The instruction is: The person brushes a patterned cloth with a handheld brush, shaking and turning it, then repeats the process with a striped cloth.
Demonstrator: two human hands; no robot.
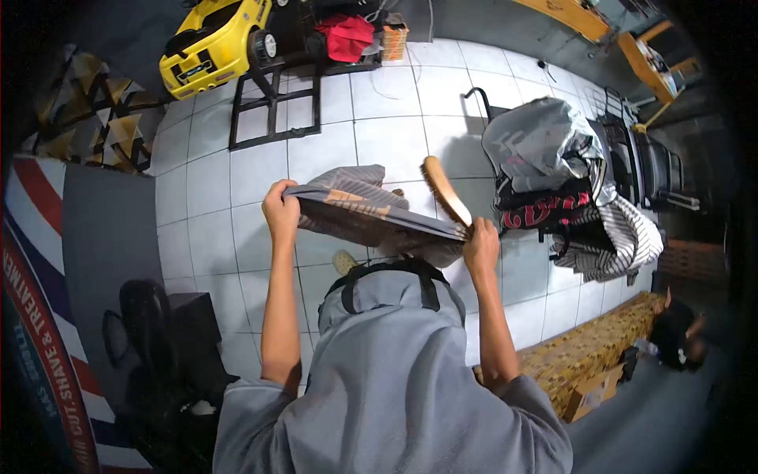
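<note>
Stretched between my two hands is a grey striped cape (355, 197) with a peach-coloured band near its upper edge. My left hand (281, 212) is closed on one end of that edge. My right hand (482, 246) grips the other end together with a brush (447, 191). The brush has a curved, pale wooden back and dark bristles along one side; its free end points up and away from me. The lower part of the cape hangs in folds, and a shoe (344, 262) shows just below it.
Right of me, a chair carries a silver-grey plastic cover (537, 142) and a striped cloth (628, 237). A black metal frame (276, 110) stands on the tiles by a yellow toy car (213, 47). At lower right, a person (677, 336) is near a patterned bench (576, 347) and cardboard box (594, 393).
</note>
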